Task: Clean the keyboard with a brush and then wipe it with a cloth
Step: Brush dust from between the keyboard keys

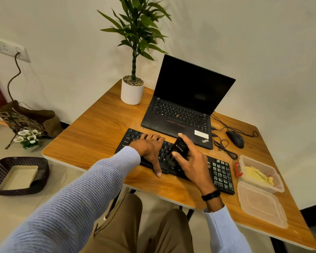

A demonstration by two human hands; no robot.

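Your right grip is wrapped round a black block-shaped brush, thumb on its near side and forefinger over its top, and the dark bristles point down onto the middle keys of the black full-size keyboard. Your left grip holds nothing. It lies flat, fingers straight and spread over the keyboard's left half, with the thumb tip reaching the front edge by the wood-grain desk. The keyboard lies slantwise near the desk's front edge, just in front of an open black laptop with a dark screen. Right of the number pad stands a clear plastic box with a red clasp, and the crumpled yellow cloth lies inside it. The box's clear plastic lid lies on the desk just nearer you. A black wired mouse sits right of the laptop, its cable looped between them. A white pot with a green leafy plant stands at the far corner. On the floor to your left are a dark woven basket, a brown paper bag and white flowers.
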